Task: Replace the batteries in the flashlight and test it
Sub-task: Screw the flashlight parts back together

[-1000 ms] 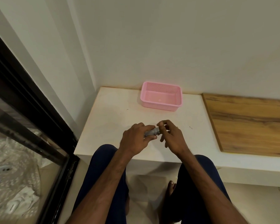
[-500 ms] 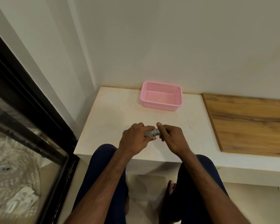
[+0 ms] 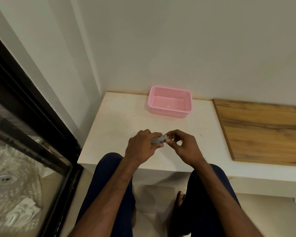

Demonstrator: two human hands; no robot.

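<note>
A small grey flashlight (image 3: 158, 139) lies level between both hands above the near edge of the white counter (image 3: 120, 120). The left hand (image 3: 140, 147) wraps its ribbed barrel, fingers curled tight; the right hand (image 3: 183, 146), at 3 o'clock, pinches its end cap with thumb and fingertips. An empty pink basket (image 3: 169, 113) sits at 12 o'clock.

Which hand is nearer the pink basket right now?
Right, narrowly. The right hand sits almost directly below the pink basket; the left hand, gripping the flashlight, lies further to its left.
</note>
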